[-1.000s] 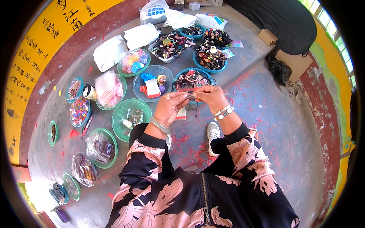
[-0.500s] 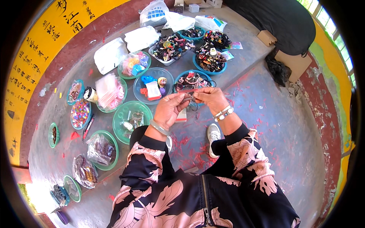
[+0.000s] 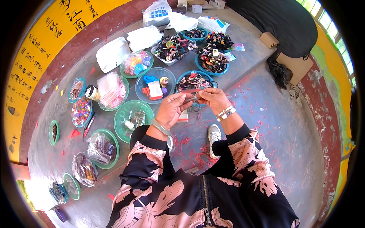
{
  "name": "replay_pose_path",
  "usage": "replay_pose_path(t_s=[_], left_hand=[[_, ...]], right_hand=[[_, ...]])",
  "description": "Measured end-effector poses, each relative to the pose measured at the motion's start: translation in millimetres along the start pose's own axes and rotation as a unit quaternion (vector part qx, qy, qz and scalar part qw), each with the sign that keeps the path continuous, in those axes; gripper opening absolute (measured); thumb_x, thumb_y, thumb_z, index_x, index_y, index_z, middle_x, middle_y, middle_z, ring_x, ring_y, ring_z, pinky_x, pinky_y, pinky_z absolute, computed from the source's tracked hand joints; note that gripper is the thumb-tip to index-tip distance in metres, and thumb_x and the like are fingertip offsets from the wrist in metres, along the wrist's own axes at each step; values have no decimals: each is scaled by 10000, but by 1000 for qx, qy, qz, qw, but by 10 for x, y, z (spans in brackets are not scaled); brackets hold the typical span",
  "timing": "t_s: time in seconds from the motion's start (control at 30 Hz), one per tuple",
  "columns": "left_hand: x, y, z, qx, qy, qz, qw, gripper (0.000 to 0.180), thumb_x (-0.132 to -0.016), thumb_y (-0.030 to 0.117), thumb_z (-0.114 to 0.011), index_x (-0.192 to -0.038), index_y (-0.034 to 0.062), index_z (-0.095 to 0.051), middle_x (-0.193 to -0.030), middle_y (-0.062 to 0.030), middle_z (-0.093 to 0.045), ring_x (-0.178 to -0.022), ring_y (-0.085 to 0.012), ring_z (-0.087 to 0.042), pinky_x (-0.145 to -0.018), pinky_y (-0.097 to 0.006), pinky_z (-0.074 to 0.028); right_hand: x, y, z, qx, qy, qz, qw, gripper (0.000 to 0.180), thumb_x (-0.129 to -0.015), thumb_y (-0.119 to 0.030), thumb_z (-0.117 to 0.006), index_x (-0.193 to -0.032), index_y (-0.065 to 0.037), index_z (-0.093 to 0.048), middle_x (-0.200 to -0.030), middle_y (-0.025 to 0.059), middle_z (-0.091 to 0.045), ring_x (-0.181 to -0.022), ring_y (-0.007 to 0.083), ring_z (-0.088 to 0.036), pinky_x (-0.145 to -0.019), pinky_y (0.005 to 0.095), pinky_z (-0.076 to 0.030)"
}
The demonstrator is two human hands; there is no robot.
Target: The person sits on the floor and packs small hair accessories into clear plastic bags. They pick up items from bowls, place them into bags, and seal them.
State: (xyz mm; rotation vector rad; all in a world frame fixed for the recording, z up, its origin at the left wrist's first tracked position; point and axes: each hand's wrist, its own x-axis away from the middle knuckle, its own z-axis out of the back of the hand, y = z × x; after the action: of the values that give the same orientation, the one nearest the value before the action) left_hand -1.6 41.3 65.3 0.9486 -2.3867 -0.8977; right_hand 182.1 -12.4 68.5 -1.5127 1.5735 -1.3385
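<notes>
A small reddish strip (image 3: pixel 191 91) is being held up between two bare hands, over the near edge of a blue basin (image 3: pixel 205 73) of dark bands. Its left end is being pinched by the left hand (image 3: pixel 171 109), its right by the right hand (image 3: pixel 214 101); finer detail is being hidden by fingers. Below, red scraps (image 3: pixel 184 141) are being seen strewn across grey floor (image 3: pixel 273 152).
</notes>
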Motion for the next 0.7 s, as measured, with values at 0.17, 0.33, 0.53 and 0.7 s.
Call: replay_pose_path(t_s=[0.17, 0.33, 0.53, 0.7], left_hand=[[-6, -16, -5, 0, 2, -5, 1000, 197, -902, 95, -497, -1002, -59, -567, -1027, -144, -593, -944, -198, -591, -842, -291, -508], [-24, -42, 25, -13, 3, -7, 1000, 194, -904, 96, -494, -1002, -54, -568, -1025, -139, -594, -936, -192, -595, -832, -286, -512], [-28, -60, 22, -39, 4, -18, 999, 201, -908, 98, -482, -1020, -42, -572, -1014, -125, -603, -923, -193, -603, -829, -282, -508], [-54, -138, 82, -174, 56, -60, 981, 223, -915, 111, -472, -1041, -44, -570, -1000, -107, -612, -905, -173, -606, -802, -262, -507]], right_hand=[[-11, 21, 34, -14, -11, 2, 1000, 172, -827, -110, -607, -898, 43, -636, -846, 114, -647, -752, 187, -622, -687, 288, -511], [-12, 28, 27, -4, 0, -1, 1000, 171, -829, -112, -605, -899, 41, -637, -842, 112, -647, -737, 188, -621, -679, 289, -511], [-27, 29, 45, 40, 11, -10, 999, 158, -817, -122, -619, -882, 20, -639, -835, 100, -643, -731, 181, -617, -669, 289, -506], [149, -168, -219, 459, 190, 341, 798, 97, -743, -91, -641, -839, -76, -652, -791, 74, -617, -749, 230, -589, -668, 335, -471]])
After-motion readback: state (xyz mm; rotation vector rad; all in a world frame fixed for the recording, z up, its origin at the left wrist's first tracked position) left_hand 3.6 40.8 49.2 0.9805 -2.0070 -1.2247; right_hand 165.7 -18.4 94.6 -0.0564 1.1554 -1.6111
